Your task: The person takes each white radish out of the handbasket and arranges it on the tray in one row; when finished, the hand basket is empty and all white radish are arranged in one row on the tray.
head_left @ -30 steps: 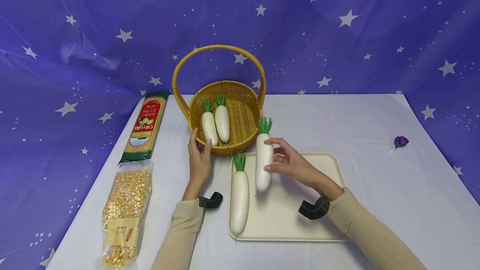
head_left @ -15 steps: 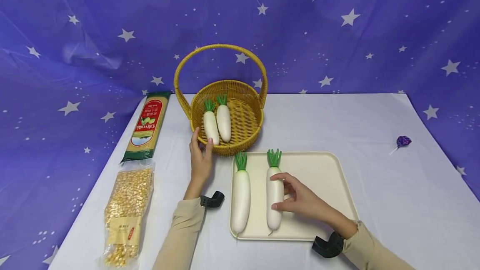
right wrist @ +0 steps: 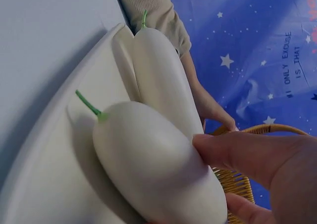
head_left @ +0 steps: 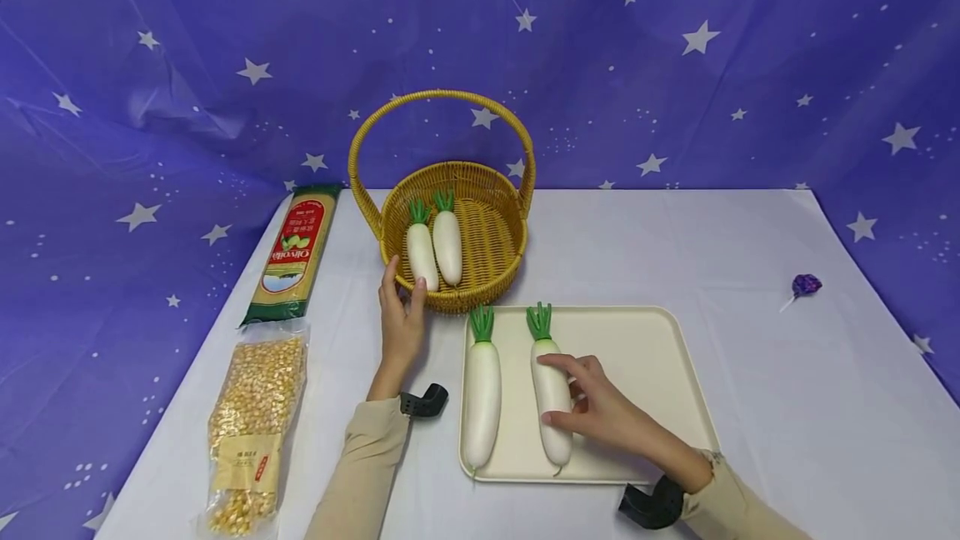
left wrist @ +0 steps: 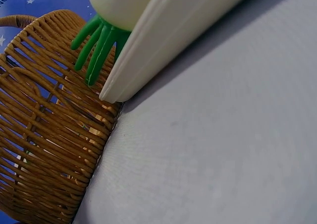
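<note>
My right hand (head_left: 600, 407) holds a white radish (head_left: 551, 398) with green leaves by its side, thumb and fingers on either flank. The radish lies on the cream tray (head_left: 637, 340), and its root end shows large in the right wrist view. To its left, along the tray's edge, lies a second white radish (head_left: 482, 407). At the front left of the yellow wicker basket (head_left: 480, 298), my left hand (head_left: 401, 327) rests against the rim with index finger and thumb extended. Two radishes (head_left: 447, 248) lie inside the basket. Some left fingers are hidden, and the left wrist view shows no hand.
Left of the basket lies a green-ended pasta packet (head_left: 292, 252), with a clear bag of corn kernels (head_left: 258, 398) below it. A purple-wrapped lollipop (head_left: 806, 285) lies far right. The basket's tall handle (head_left: 442, 93) arches upward. A starry blue cloth (head_left: 637, 65) hangs behind.
My right hand has brought its radish from beside the basket's front rim down and right onto the tray, then tilted it slightly. My left hand has stayed at the basket.
</note>
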